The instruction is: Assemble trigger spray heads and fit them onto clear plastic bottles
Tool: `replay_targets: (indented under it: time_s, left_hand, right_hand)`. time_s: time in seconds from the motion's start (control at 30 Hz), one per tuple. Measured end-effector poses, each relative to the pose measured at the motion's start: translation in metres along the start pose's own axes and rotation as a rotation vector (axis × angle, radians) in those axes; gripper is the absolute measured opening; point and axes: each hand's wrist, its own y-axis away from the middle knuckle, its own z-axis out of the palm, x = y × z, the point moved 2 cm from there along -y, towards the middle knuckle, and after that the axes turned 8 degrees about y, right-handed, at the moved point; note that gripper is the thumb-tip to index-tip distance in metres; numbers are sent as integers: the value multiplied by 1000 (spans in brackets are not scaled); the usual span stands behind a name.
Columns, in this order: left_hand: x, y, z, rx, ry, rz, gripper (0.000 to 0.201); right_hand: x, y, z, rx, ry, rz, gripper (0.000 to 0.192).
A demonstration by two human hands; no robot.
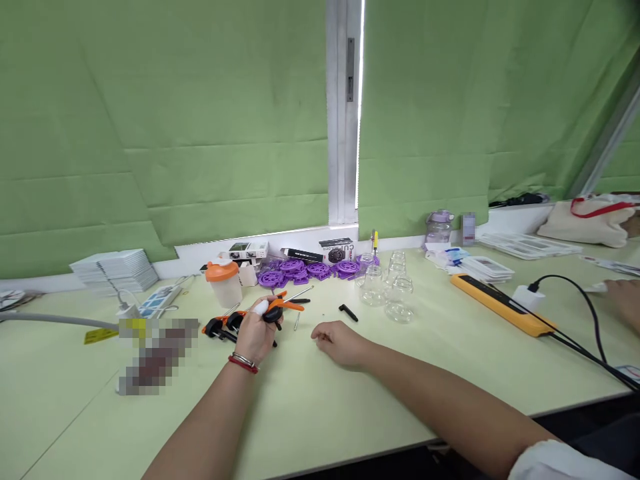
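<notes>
My left hand (256, 332) grips a black and orange clamp-like tool (280, 308) near the middle of the pale green table (320, 407); a bandaged fingertip rests on it and a red bracelet circles the wrist. More black and orange clamps (218, 326) lie just left of that hand. My right hand (341, 342) rests on the table with fingers loosely curled and nothing in it. A small black part (348, 312) and thin metal rods (297, 321) lie just beyond it.
Purple plastic wheels (305, 271) and small boxes sit at the back. Clear glass cups (387, 283) stand right of centre. An orange-lidded shaker (224, 282), an orange power strip (503, 304) with cables, stacked white tiles (116, 269), and another person's hand (625, 300) at far right.
</notes>
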Motion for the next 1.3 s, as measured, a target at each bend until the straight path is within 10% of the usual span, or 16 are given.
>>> replay_targets:
  time_s: [0.27, 0.6, 0.77, 0.93, 1.3]
  left_hand:
    - [-6, -5, -6, 88, 69, 10, 17]
    - [-11, -3, -5, 69, 127, -72, 16]
    - [-15, 1, 0, 46, 169, -177, 17]
    - [-28, 9, 12, -3, 172, -236, 14]
    - [-47, 27, 29, -188, 81, -366, 21]
  right_hand:
    - [-43, -54, 18, -34, 996, -401, 20]
    - [-52, -40, 30, -24, 1096, -726, 17]
    - [-66, -24, 8, 244, 705, -708, 20]
    - [-66, -30, -36, 671, -195, -230, 10]
    - [-37, -44, -18, 526, -665, 10, 13]
